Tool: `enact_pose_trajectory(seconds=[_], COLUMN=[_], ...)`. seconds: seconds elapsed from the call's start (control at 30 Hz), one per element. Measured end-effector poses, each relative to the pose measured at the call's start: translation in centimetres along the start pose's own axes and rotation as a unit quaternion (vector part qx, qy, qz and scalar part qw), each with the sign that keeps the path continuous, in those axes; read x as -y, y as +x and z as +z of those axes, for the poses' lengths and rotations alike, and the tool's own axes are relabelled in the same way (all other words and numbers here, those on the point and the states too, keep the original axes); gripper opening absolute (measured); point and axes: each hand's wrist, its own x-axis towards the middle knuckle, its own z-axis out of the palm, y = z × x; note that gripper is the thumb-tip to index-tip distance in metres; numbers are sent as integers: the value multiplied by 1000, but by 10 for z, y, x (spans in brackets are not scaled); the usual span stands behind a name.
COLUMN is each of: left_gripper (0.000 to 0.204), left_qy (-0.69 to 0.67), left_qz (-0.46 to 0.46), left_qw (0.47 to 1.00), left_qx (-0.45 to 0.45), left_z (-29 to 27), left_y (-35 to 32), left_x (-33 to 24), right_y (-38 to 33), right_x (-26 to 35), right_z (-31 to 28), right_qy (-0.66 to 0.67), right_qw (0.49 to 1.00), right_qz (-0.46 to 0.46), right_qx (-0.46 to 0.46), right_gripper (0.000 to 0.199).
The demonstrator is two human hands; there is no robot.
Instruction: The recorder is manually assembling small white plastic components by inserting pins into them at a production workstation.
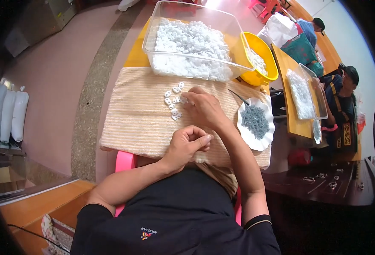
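Observation:
On the striped cloth (130, 106) lies a loose cluster of small white two-holed plastic pieces (168, 101). My right hand (205, 107) reaches down over the right side of this cluster. Its fingers bend in at the pieces, and what is between the fingertips is hidden. Nearer to me, my left hand (188, 145) hovers above the cloth's front part with curled fingers and the thumb pressed to the index finger. Anything in that pinch is too small to make out. To the right of my right forearm sits a white wavy-rimmed plate (265, 143) heaped with small grey-blue parts (255, 122).
A clear plastic bin (198, 55) full of white pieces stands behind the cloth, beside a yellow basin (273, 70). A dark thin stick (237, 97) leans at the plate. Two people (342, 91) sit at a table on the right. White sacks (19, 114) stand far left.

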Motion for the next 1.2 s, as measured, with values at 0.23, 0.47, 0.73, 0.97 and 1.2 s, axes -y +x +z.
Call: enact_pose_trajectory(seconds=[0.23, 0.47, 0.73, 0.97, 1.2], left_gripper=[9, 8, 9, 11, 7], left_qy=[-7, -10, -49, -56, -67], left_qz=[4, 24, 35, 25, 23], left_qw=[1000, 999, 993, 996, 995], left_qx=[-14, -47, -102, -69, -68], left_z=[-1, -1, -3, -5, -4], left_y=[-1, -1, 3, 4, 3], left_x=[-5, -6, -5, 3, 3], right_y=[6, -14, -53, -85, -103], right_x=[5, -8, -2, 20, 19], right_z=[1, -6, -17, -19, -12], right_qy=[-100, -18, 279, 436, 360], right_qw=[990, 999, 950, 877, 923], right_qz=[41, 0, 140, 202, 124], right_qx=[90, 43, -21, -21, -56], right_gripper=[20, 14, 13, 18, 18])
